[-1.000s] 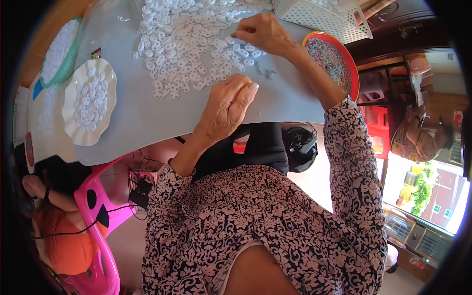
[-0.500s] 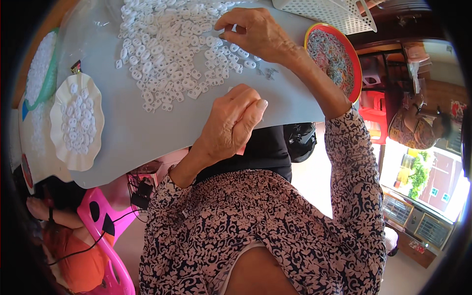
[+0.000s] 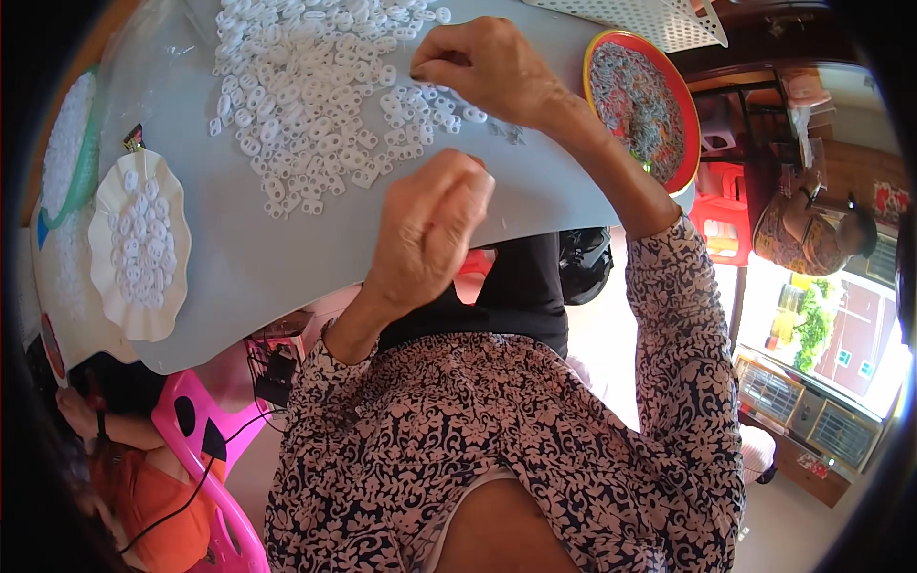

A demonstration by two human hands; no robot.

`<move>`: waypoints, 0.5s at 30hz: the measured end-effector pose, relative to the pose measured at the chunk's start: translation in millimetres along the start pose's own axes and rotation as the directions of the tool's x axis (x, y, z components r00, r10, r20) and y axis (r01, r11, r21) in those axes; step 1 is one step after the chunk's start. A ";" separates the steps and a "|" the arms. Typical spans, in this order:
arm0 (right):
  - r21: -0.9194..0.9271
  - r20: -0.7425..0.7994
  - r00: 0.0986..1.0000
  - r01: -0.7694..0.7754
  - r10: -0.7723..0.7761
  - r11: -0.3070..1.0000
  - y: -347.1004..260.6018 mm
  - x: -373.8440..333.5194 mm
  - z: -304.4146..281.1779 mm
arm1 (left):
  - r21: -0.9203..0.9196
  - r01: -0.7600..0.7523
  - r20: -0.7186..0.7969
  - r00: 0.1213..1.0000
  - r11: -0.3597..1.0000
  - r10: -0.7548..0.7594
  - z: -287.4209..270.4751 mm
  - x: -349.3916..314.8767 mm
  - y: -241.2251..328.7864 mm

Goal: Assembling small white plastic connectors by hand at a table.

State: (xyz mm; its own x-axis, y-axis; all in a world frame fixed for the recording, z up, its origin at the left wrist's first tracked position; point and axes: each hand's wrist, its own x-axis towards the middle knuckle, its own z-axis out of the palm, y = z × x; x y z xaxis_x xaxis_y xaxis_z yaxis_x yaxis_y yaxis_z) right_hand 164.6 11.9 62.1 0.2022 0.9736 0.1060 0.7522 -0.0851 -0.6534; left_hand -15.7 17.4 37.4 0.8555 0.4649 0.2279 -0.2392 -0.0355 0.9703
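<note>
A broad heap of small white plastic pieces with holes (image 3: 315, 105) is spread over the grey table (image 3: 258, 258). At the heap's right edge my right hand (image 3: 492, 72) hovers, its thumb and forefinger drawn together; whatever lies between the tips is too small to make out. Just below it are several small grey metal bits (image 3: 509, 132). My left hand (image 3: 425, 229) is closed, held over the table's near edge, and its fingers hide anything inside. To the right, a red bowl with a yellow rim (image 3: 690, 153) contains many small grey metal pieces (image 3: 635, 105).
On the left stand a cream wavy-edged dish (image 3: 105, 277) of white pieces and a green basket (image 3: 86, 181) of more. A white perforated basket (image 3: 659, 21) is at the far right. Beside a pink chair (image 3: 229, 525), another person in orange (image 3: 167, 506) sits at lower left.
The thumb and fingers of my right hand have closed together at the heap's edge. My left hand has shifted slightly left and turned, blurred by motion. The whole view has shifted a little.
</note>
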 end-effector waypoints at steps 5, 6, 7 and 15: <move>0.369 0.000 0.996 -0.079 0.085 0.926 -1.8 -27.4 -7.5 | -0.363 0.140 -0.166 0.963 0.921 -0.211 -10.2 6.5 -8.8; 0.430 -0.031 0.998 -0.040 0.059 0.902 -4.6 -32.7 -7.2 | -0.357 0.138 -0.167 0.964 0.924 -0.208 -11.5 8.2 -10.1; 0.488 -0.066 0.997 0.003 0.033 0.873 -8.0 -37.8 -6.5 | -0.565 0.159 -0.085 0.965 0.810 -0.249 -13.1 10.9 -11.5; 0.509 -0.131 0.984 0.175 -0.125 0.843 -16.2 -68.8 7.6 | -0.768 0.161 -0.009 0.965 0.620 -0.262 -5.6 12.7 -22.1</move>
State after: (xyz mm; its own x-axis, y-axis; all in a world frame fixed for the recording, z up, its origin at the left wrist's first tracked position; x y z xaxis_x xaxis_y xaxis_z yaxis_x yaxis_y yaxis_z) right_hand 133.7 -52.2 59.7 0.1874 0.9403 0.2840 0.3503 0.2061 -0.9137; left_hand -2.1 29.0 18.4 0.8841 0.4660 -0.0347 -0.3634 0.7322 0.5760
